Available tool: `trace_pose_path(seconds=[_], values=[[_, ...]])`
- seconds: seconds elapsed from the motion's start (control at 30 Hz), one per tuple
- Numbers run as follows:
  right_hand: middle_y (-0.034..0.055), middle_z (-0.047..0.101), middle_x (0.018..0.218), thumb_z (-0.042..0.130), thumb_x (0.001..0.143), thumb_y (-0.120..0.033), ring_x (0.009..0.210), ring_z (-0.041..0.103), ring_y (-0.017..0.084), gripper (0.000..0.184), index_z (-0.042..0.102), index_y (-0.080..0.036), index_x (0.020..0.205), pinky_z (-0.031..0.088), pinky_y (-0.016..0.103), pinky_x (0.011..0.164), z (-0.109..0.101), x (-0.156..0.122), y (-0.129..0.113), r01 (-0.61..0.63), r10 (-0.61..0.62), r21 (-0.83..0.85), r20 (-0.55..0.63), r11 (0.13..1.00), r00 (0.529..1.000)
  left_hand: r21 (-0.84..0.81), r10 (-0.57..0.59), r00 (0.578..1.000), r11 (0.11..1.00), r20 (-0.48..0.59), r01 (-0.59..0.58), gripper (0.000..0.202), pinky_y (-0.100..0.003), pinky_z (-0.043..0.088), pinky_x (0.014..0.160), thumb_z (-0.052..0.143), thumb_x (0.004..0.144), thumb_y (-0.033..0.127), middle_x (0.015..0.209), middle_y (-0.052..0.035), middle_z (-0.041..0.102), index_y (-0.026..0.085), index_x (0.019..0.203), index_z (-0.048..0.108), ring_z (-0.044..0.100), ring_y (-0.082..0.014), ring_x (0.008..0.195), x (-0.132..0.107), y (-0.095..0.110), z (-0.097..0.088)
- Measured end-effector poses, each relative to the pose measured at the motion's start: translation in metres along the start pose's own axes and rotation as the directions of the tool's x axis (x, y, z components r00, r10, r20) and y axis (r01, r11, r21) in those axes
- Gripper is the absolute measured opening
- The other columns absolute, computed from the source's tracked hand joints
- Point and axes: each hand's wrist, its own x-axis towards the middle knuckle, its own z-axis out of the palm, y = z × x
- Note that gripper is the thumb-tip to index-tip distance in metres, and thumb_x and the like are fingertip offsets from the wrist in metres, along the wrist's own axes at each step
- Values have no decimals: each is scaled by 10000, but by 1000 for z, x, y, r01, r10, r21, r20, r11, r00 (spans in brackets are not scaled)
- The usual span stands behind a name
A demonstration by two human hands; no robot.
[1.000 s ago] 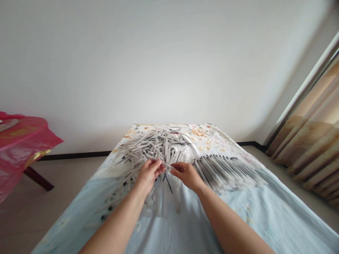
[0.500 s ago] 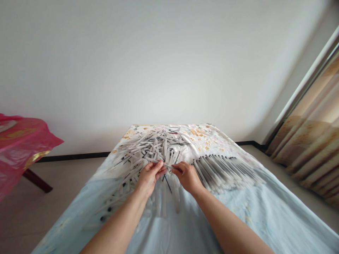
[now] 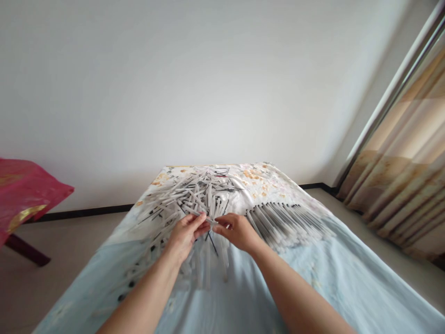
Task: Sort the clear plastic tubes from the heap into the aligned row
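Observation:
Over the loose heap, my left hand [image 3: 186,233] is closed in a pinch around a slim translucent pen barrel [image 3: 197,213]. My right hand [image 3: 239,231] has its thumb and fingers at the right end of that same barrel, close to the left fingertips; the end itself is partly hidden. Beneath and beyond both hands spreads a tangled pile of white pen barrels [image 3: 177,195] mixed with thin black sticks. Right of my right hand, many black-ended pens [image 3: 283,225] lie side by side in a neat slanted row.
A flowered, white and pale blue cloth [image 3: 333,278] covers the table. At the left stands another table under a red plastic cover [image 3: 38,190], with a dark leg [image 3: 28,250]. A plain wall [image 3: 215,93] rises behind, and a patterned curtain [image 3: 403,185] hangs at the right.
The view has turned slightly to the right. My right fingers have come nearer to my left fingertips along the barrel, which stays in the left hand.

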Motion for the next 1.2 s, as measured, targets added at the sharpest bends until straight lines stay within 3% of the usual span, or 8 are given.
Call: trace_pose_path(seconds=[0.2, 0.3, 0.4, 0.5, 0.6, 0.67, 0.87, 1.2], values=[[17, 615, 740, 542, 748, -258, 642, 538, 105, 208, 644, -195, 918, 385, 200, 612, -14, -2, -11, -11, 10, -64, -5, 998, 1000, 184, -63, 993, 982, 102, 43, 271, -257, 484, 622, 645, 645, 362, 723, -59, 641, 119, 756, 602, 593, -137, 658, -7, -10, 11], [2, 624, 685, 489, 761, -239, 593, 532, 105, 277, 609, -200, 1008, 368, 203, 580, -37, -6, -7, -86, 82, -178, -28, 980, 996, 423, -5, 995, 906, 98, -37, 366, -229, 432, 494, 548, 690, 461, 757, -64, 644, 139, 855, 603, 582, -152, 631, -9, -12, 13], [10, 630, 670, 479, 747, -240, 592, 542, 125, 323, 590, -200, 1047, 359, 220, 579, -65, -12, 7, -190, 176, -359, -72, 914, 982, 711, 125, 972, 664, 197, -229, 363, -219, 358, 466, 475, 722, 485, 619, -22, 617, 155, 773, 617, 526, -133, 517, -13, -11, 14], [33, 644, 735, 481, 726, -222, 651, 561, 148, 349, 585, -201, 1059, 361, 237, 613, -84, -21, 23, -262, 253, -507, -87, 821, 963, 846, 175, 921, 365, 349, -389, 345, -222, 330, 524, 436, 756, 447, 566, -13, 595, 168, 654, 611, 521, -133, 536, -22, -14, 18], [43, 647, 799, 484, 714, -215, 701, 573, 170, 366, 581, -220, 1067, 358, 253, 616, -88, -31, 35, -303, 321, -603, -82, 738, 944, 893, 156, 901, 147, 404, -426, 319, -236, 321, 558, 444, 759, 415, 586, -33, 609, 181, 617, 608, 548, -151, 575, -30, -22, 24], [45, 644, 811, 495, 710, -214, 722, 578, 177, 363, 584, -230, 1061, 356, 257, 613, -85, -35, 41, -316, 360, -638, -65, 702, 931, 910, 135, 908, 75, 396, -408, 304, -246, 330, 582, 456, 752, 414, 611, -47, 624, 188, 620, 611, 568, -166, 607, -33, -28, 27], [58, 627, 848, 543, 721, -298, 748, 575, 185, 332, 593, -229, 1041, 358, 266, 624, -75, -33, 46, -310, 364, -647, -53, 697, 930, 918, 150, 909, 23, 388, -396, 241, -272, 360, 596, 583, 648, 433, 590, -58, 627, 204, 578, 607, 592, -214, 628, -30, -39, 16], [53, 635, 831, 507, 768, -313, 717, 571, 167, 296, 592, -223, 1037, 367, 258, 643, -36, -13, 19, -156, 193, -522, 17, 838, 981, 953, 204, 933, -14, 298, -301, 153, -311, 380, 608, 608, 576, 279, 527, -66, 594, 193, 466, 544, 591, -244, 607, -24, -34, 7]])
